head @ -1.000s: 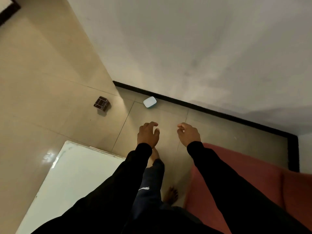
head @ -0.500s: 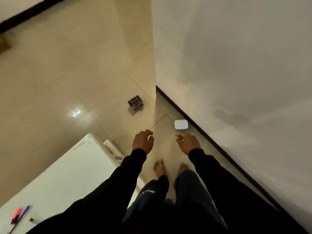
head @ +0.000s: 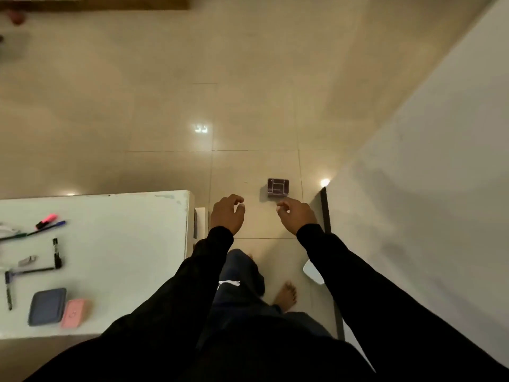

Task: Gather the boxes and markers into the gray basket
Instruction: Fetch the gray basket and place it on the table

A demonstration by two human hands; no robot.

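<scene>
A small dark brown box [head: 278, 186] lies on the tiled floor just ahead of my right hand [head: 297, 217]. A white box [head: 312, 272] lies on the floor by the wall, partly hidden under my right sleeve. My left hand [head: 227, 215] hangs beside the white table [head: 132, 244]; both hands are loosely curled and hold nothing. On the table lie a pink marker [head: 46, 221], a blue pen [head: 51, 227], a black marker [head: 56, 253], another black marker [head: 8, 290], a dark blue box [head: 47, 306] and a pink box [head: 75, 312]. No gray basket is in view.
A white wall [head: 427, 188] with a dark skirting strip [head: 326, 213] runs along the right. My bare feet [head: 286, 296] stand on the beige floor between table and wall. A wooden edge [head: 110, 2] shows at the top left.
The view has swung left: the table with its markers and boxes has come into sight, the brown box now lies straight ahead, and the white box has slid back beside my right arm.
</scene>
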